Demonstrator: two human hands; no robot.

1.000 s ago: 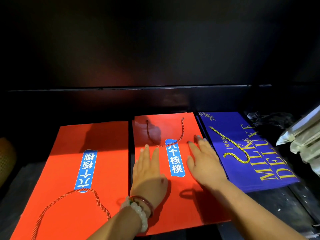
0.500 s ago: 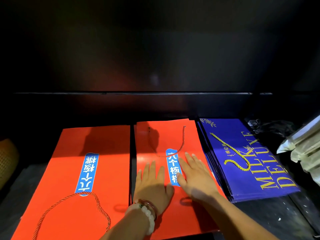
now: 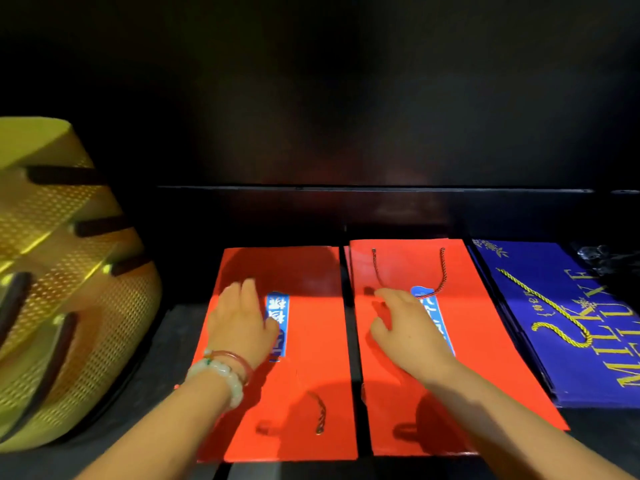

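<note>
as the flat red paper bags lie side by side, long axes pointing away, each hand rests on the nearer: left hand (image 3: 239,323) on left bag (image 3: 311,382), right hand (image 3: 410,329) on right bag (image 3: 491,344), grips apart.

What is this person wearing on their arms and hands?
Both forearms are bare, with no sleeves or gloves showing. The left hand has a pale beaded bracelet and a thin reddish bangle at its wrist; the right hand wears nothing visible.

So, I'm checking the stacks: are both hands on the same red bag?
No, the left hand rests on the left red bag, the right hand on the middle red bag.
</note>
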